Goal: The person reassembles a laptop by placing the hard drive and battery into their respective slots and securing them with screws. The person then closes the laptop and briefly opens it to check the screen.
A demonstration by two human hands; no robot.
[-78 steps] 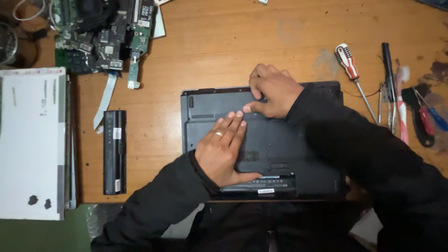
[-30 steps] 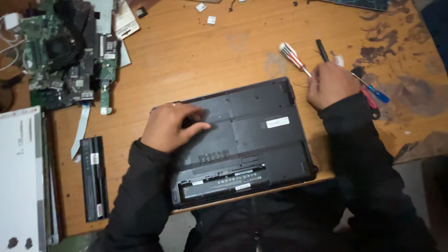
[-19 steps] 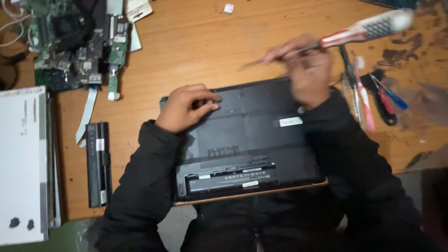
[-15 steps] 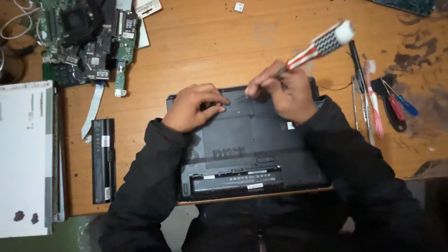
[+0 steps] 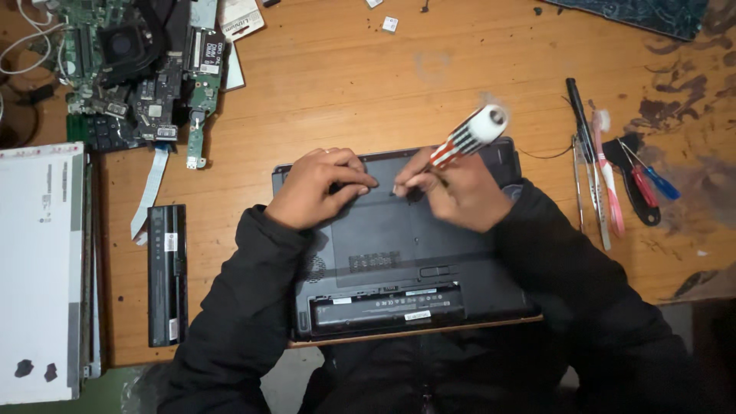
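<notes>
— Black plastic, that upturned laptop (image 5: 406, 253) at the middle of the frame, lying on the wooden table (image 5: 345, 84) with its near edge over the table's lip. How would it handle?

— Stiff and fairly heavy, I'd judge, a flat shell that sits steady under a palm. The left hand (image 5: 318, 188) rests on its upper left part, fingers bent and pressing the cover. Best held by the side edges, since the panel is thin and could crack.

— And the tool?

— A screwdriver (image 5: 464, 138) with a red, white and black striped handle, light and rigid, gripped low on the shaft by the right hand (image 5: 460, 195), fingers closed around it. The grip looks ribbed, so not slippery.

— What can't you see?

— The tip is hidden between the hands; it probably sits on a screw, but I cannot tell. The handle's end is blurred. Sleeves cover the laptop's sides.
</notes>
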